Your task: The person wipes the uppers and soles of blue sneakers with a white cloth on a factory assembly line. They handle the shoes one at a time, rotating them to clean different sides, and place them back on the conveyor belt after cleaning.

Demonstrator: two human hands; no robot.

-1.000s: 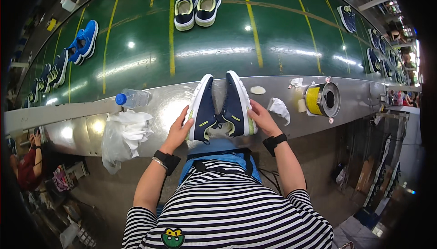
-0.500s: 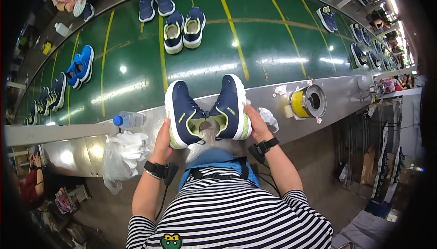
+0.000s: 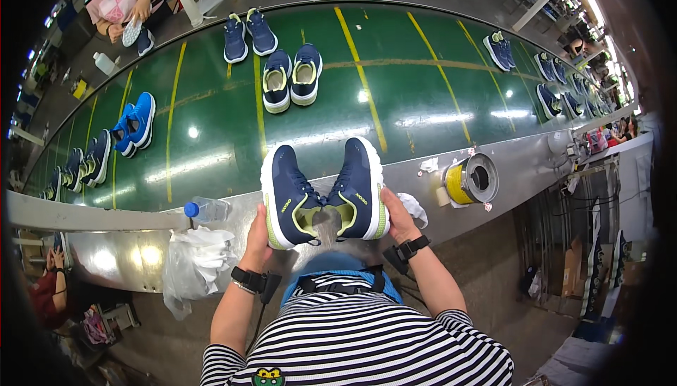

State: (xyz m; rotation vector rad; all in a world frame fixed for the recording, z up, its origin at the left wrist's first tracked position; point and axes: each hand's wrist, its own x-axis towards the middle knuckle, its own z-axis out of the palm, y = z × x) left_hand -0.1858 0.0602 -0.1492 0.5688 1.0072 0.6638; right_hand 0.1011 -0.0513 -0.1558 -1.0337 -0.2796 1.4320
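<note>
Two navy sneakers with white soles and lime linings are held up side by side in front of me, toes pointing away. My left hand (image 3: 258, 236) grips the left sneaker (image 3: 287, 192) by its outer heel side. Around the heel of the right sneaker (image 3: 357, 192) is my right hand (image 3: 399, 217), its thumb along the outer side. The inner collars of the pair meet or nearly meet in the middle. Both shoes are over the metal ledge (image 3: 331, 245) at the near side of the green belt (image 3: 218, 132). My fingers underneath are hidden.
Pairs of navy shoes (image 3: 291, 79) and a blue pair (image 3: 135, 124) stand on the belt. On the ledge are a blue-capped bottle (image 3: 206, 210), a plastic bag with white paper (image 3: 199, 262), a white cloth (image 3: 412, 208) and a yellow-banded tin (image 3: 471, 179). Across the belt, a person (image 3: 127, 2) handles a shoe.
The whole view has shifted, so the belt and its shoes sit lower in the picture. Both hands still hold the pair, with the two shoes turned slightly more parallel.
</note>
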